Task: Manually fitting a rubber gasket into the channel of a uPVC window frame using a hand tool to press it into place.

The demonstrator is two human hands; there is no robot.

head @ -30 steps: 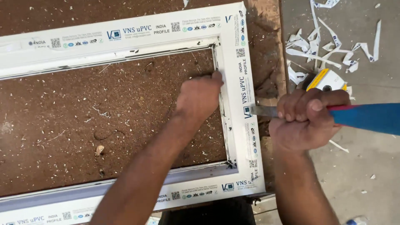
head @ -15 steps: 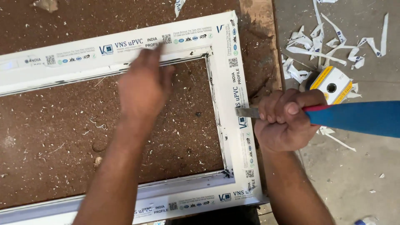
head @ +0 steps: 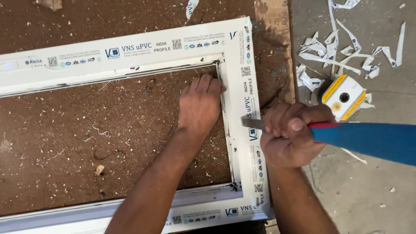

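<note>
White plastic window frame [head: 130, 54] lies flat on the brown board [head: 65, 143]: stiff, light, best gripped along a rail. Left hand [head: 200, 106], fingers flat, presses its inner right edge; right hand [head: 289, 136] fists a blue-handled chisel [head: 364, 138] on the right rail.

A brown board [head: 65, 143], rough and speckled with pale chips, fills most of the view. Its worn wooden edge [head: 273, 47] runs along the right side. Beyond lies a grey concrete floor [head: 372, 190], strewn with white strips [head: 342, 52]. Light is even.
</note>
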